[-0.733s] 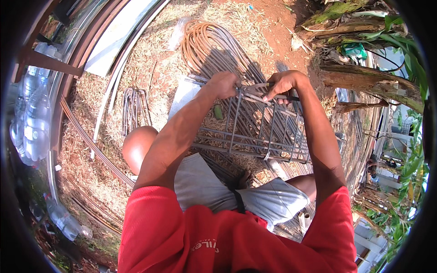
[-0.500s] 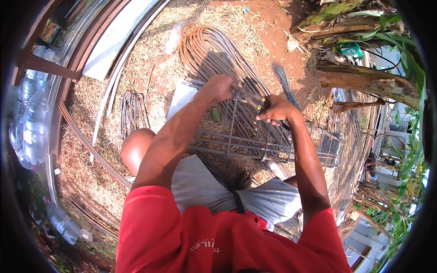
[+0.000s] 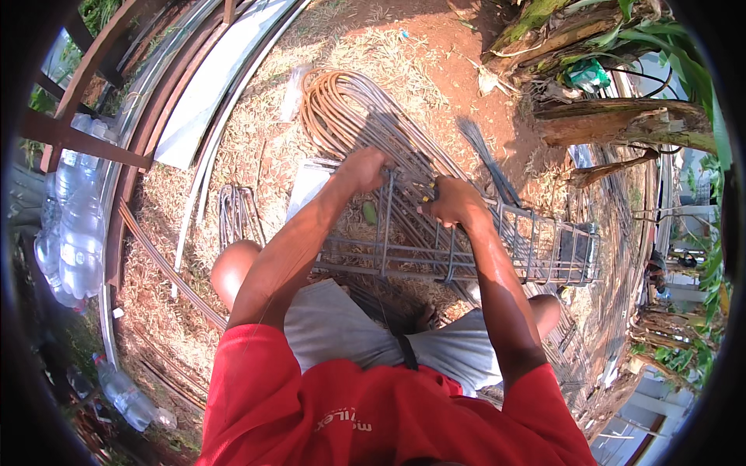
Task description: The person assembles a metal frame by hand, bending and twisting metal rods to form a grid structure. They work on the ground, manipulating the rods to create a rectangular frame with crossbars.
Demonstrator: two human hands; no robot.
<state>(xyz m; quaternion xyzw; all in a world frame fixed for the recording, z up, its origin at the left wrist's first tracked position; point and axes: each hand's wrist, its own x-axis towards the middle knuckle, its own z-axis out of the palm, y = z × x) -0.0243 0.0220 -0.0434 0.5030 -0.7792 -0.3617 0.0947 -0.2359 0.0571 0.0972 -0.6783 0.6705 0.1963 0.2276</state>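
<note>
The left hand (image 3: 371, 168) looks clenched on the top edge of the metal cage (image 3: 451, 260), at the corner of one ring. (Its fingertips are hidden, so I can't tell if it pinches a bit of wire too.) The right hand (image 3: 460, 202) is wrapped around the pliers (image 3: 430, 192), which have yellow on them and point left, toward the left hand. The picture is too small to show if their jaws bite on anything.

To do this bit well, I think the left hand should hold the corner very still so the bars don't slide. The pliers should stay close to the spot where the bars cross, and each twist or squeeze should be slow and firm. Too hard a twist could snap a thin wire, and the left fingers are near enough to get nipped.

The cage lies just past the person's legs, with a pile of bent rods (image 3: 365, 109) beyond it. Its long way runs from left to right, and in this view it dips a little toward the right. Its square right end faces right; its left end is behind the left forearm. The rings go across the long bars.
</note>
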